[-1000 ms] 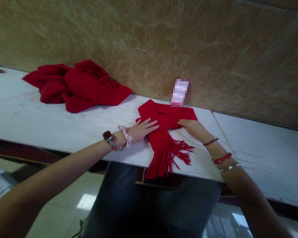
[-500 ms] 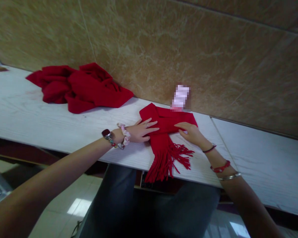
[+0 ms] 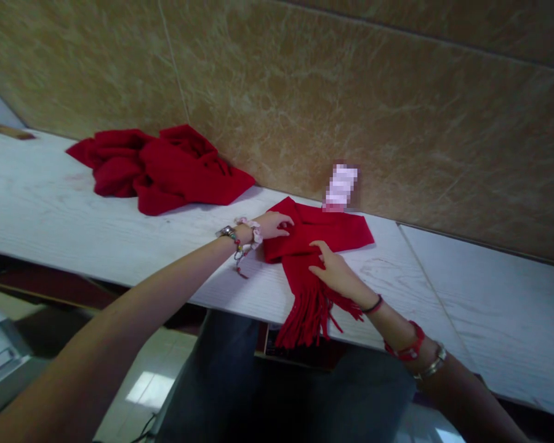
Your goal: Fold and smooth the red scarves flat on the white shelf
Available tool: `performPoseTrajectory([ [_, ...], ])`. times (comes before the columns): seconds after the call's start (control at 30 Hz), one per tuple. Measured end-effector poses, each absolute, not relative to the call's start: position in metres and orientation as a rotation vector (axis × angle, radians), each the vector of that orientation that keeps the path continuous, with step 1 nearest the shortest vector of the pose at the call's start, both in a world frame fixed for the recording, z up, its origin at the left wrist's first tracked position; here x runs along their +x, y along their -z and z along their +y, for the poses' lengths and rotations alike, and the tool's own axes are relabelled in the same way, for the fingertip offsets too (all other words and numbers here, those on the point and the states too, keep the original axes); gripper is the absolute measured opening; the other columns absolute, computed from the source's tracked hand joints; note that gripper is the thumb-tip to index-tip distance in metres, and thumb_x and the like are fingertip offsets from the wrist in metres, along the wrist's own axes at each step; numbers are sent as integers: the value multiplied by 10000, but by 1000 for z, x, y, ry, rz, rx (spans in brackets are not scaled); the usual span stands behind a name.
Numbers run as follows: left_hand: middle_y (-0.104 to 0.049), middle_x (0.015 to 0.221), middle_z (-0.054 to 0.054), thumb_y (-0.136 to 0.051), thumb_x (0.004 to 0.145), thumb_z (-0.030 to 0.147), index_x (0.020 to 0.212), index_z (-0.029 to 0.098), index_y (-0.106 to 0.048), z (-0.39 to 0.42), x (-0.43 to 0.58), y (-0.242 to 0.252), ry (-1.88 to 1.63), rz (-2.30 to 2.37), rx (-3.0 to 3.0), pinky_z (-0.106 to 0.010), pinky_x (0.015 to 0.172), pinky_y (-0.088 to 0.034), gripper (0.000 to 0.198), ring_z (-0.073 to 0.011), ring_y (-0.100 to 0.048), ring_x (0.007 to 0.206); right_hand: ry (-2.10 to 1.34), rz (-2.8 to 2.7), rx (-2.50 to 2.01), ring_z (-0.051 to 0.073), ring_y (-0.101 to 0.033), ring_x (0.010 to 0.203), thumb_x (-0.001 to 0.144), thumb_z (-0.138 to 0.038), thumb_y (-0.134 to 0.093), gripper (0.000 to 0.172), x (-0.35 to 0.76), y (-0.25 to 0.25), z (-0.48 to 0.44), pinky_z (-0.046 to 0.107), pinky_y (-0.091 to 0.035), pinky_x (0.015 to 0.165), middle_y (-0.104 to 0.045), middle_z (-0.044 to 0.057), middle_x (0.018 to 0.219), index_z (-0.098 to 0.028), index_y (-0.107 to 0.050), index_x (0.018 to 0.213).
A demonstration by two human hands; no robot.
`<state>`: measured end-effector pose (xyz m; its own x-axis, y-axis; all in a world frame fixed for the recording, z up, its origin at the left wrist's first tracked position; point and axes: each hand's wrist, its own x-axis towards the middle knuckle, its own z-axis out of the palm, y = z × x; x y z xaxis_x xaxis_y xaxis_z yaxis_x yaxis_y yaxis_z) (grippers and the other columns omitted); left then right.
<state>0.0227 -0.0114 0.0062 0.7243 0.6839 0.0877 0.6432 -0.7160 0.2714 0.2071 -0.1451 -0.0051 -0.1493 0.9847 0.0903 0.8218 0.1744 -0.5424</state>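
Red fabric, a fringed scarf (image 3: pixel 344 231), is laid in crossing folds on the white bench (image 3: pixel 383 271) near the centre of the frame, its fringe (image 3: pixel 302 317) pointed toward the bottom edge. Just above the middle of the frame, the folds are met by the left hand (image 3: pixel 274 225), whose fingers are bent; whether any cloth is pinched in that grip cannot be made out. Lower and to the right, the right hand (image 3: pixel 335 269) is held at the fringed end, its grip spread, thumb and forefinger apart, with no cloth seen clamped between them. For neat handling, the crossing is probably best steadied by light pressure from the left while the layers are smoothed from the right; hard tugs, by which the folds could be skewed, are better avoided. At upper left, a crumpled red cloth (image 3: pixel 170 169) is seen.
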Motion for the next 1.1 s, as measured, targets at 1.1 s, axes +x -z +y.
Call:
performPoseTrajectory([
  [1.1,-594,865,-22,-384,707,37,1210,184,-481,-44,16,8,-563,1252,2239,-217,657,-463,533,-117,-572,713,-983,-1958,-1693,120,-511,608,707,-202,-589,563,268,-8,-187,273,-411,602,-511,-36,725,-190,-398,1236],
])
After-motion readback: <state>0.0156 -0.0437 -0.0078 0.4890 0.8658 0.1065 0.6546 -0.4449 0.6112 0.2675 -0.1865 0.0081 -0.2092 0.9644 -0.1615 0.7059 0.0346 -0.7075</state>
